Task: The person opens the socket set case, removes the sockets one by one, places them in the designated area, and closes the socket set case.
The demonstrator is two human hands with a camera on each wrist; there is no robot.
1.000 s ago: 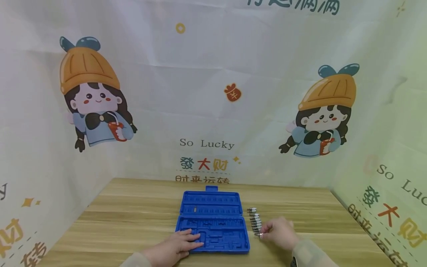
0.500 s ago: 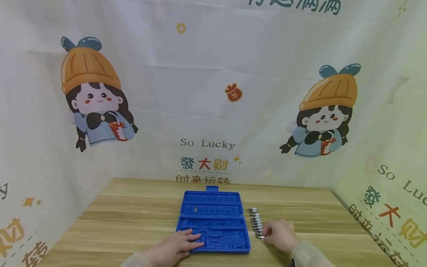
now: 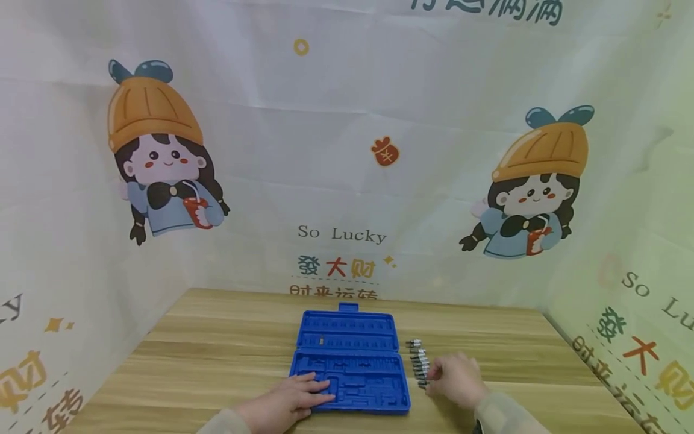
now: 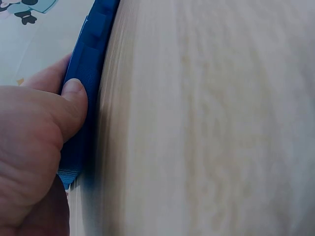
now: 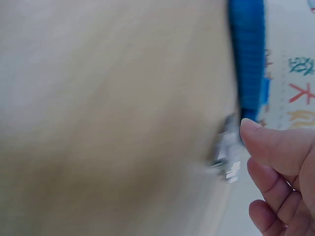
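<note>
A blue plastic tool case [image 3: 379, 401] lies unfolded on the table, its moulded slots facing up. My left hand [image 3: 282, 402] rests with extended fingers on its near left corner; in the left wrist view the thumb [image 4: 74, 98] lies against the case's side wall. To the right of the case, several small silver bit sockets [image 3: 419, 361] lie in a row. My right hand [image 3: 458, 381] pinches the nearest one, its fingertips covering the silver end. In the right wrist view the bit sockets [image 5: 226, 155] are blurred beside the thumb.
One small metal piece [image 3: 321, 340] sits in a slot of the far half of the case. The wooden table [image 3: 217, 343] meets a printed cloth backdrop [image 3: 336, 199] at its back and sides.
My right hand has shifted the nearest bit socket slightly toward the row's end, and its fingers now cover more of it. The left hand stays on the case. The head view has turned slightly left.
</note>
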